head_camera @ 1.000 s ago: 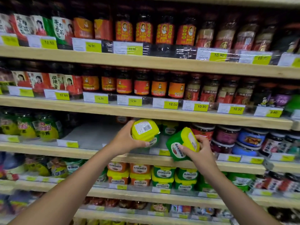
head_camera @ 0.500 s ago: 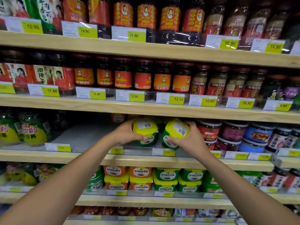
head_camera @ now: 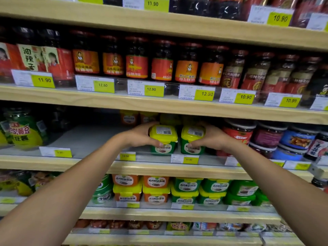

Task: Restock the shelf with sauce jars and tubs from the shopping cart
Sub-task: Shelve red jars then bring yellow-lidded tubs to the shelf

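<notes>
Two green sauce tubs with yellow lids stand upright side by side on the third shelf (head_camera: 88,139). My left hand (head_camera: 140,134) grips the left tub (head_camera: 164,139) from its left side, thumb across its front. My right hand (head_camera: 213,138) grips the right tub (head_camera: 192,141) from its right side. Both tubs sit just behind the clear price rail, above the 10.90 tags. More tubs show dimly behind them. The shopping cart is out of view.
Left of my hands the shelf has a bare grey stretch up to green-labelled jars (head_camera: 23,132). Red, purple and blue lidded jars (head_camera: 266,137) crowd the right. Chili sauce jars (head_camera: 136,61) fill the shelf above; stacked orange and green tubs (head_camera: 184,190) fill the one below.
Both hands carried the tubs forward and down from in front of the shelf onto it, turning them from tilted to upright. The view has moved closer to the shelf.
</notes>
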